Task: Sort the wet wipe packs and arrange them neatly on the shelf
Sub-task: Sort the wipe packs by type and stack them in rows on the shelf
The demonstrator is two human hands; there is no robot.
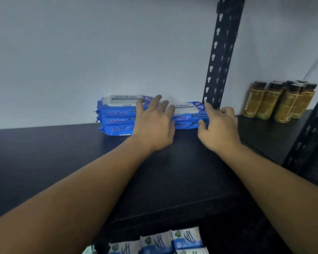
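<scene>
Left hand point(154, 125) spread on the short stack point(189, 110), right hand point(219, 129) gripping its end: better to push evenly, in line with the tall stack point(117, 114) left of the fingers.

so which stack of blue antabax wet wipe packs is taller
The left stack of blue packs against the wall: three high. The right stack, by the black slotted post, is only two high, and the right hand grips its end.
</scene>
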